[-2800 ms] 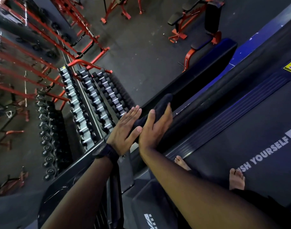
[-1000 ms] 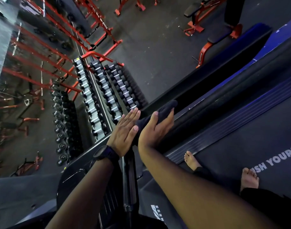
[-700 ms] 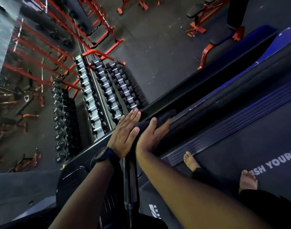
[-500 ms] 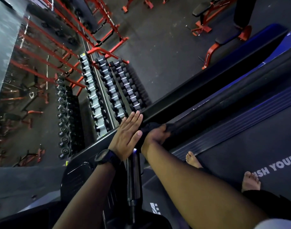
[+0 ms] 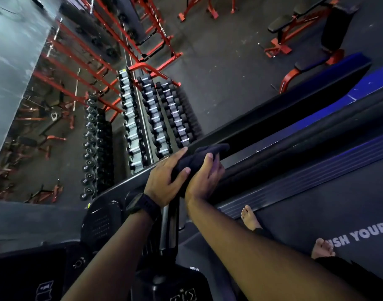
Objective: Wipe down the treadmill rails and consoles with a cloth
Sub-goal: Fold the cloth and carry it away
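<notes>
Much of the cloth (image 5: pixel 199 158) is hidden from you. Your right grip (image 5: pixel 204 179) covers its near end and your left grip (image 5: pixel 164 180) screens its far side, so you cannot tell how far it wraps under the rail (image 5: pixel 305 146). The console (image 5: pixel 103 220) is cut off by the bottom edge, and it is too dark to make out beyond a rounded, perforated panel. The rail runs out of view at the right.

The cloth is dark, almost black, soft and bunched. It lies draped over the top of the padded rail at its near end, and a loose rounded flap pokes out past your fingertips. It blends with the black rail, so its edges are hard to trace.

Your left grip pinches the cloth, with straight fingers along one side and the thumb pressed on the other. A dark watch (image 5: pixel 142 205) sits on that wrist. Your right grip is curled round cloth and rail together, with the thumb lying up along the fabric. The two grips touch.

White capitals on the belt (image 5: pixel 316 203) read "USH YOURS". They are clipped by the frame's right edge and, at the start, by your bare foot (image 5: pixel 322 248). The small white marks low on the machine and the numbers on the dumbbells (image 5: pixel 155 118) are too small to read.
</notes>
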